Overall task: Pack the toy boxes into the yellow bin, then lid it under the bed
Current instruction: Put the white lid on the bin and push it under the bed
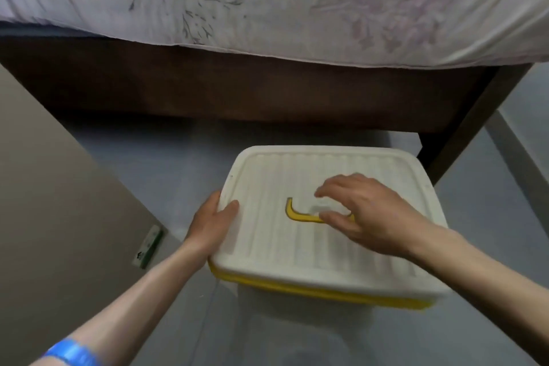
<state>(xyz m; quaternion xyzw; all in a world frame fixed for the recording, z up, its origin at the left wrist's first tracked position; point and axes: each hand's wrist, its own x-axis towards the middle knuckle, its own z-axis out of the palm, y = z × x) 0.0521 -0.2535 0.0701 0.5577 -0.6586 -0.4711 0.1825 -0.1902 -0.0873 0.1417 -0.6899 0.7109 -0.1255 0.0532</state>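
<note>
The yellow bin (297,287) stands on the grey floor in front of the bed, and only its yellow rim shows under a white ribbed lid (267,241). A yellow handle (297,215) lies in the lid's middle. My left hand (212,224) grips the lid's left edge, thumb on top. My right hand (365,214) hovers over the handle with fingers spread and curled, thumb near the handle's right end; it is blurred and holds nothing. The bin's contents are hidden by the lid.
The bed (267,3) with a floral sheet spans the top, its dark wooden frame (237,89) below and a leg (463,128) at right. A beige panel (44,187) fills the left side. A small green-and-white carton (150,245) lies by it on the floor.
</note>
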